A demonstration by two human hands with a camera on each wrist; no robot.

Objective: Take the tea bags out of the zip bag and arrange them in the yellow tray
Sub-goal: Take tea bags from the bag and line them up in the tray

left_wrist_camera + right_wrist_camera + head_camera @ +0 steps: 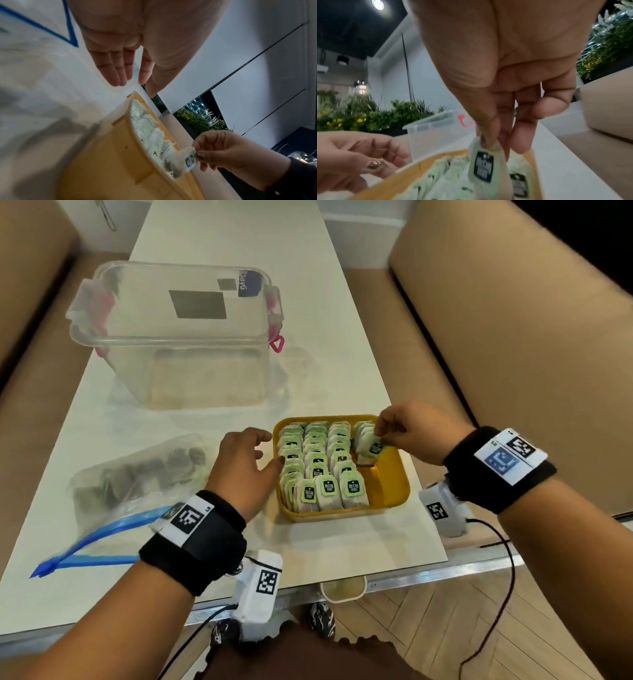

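Observation:
The yellow tray [394, 474] sits on the table in front of me, with rows of green-tagged tea bags [318, 460] standing in it. My right hand [404, 429] pinches one tea bag [371, 446] by its top, over the short right-hand row [485, 166]. My left hand [246, 460] hovers at the tray's left rim [123, 121], fingers relaxed and empty. The clear zip bag [137, 474] with a blue seal lies to the left, with more tea bags inside.
A lidded clear plastic box [171, 337] with pink clasps stands behind the tray. Tan seats flank the white table [308, 302]. A small cup [342, 589] sits below the table's near edge. The tray's front right corner is bare.

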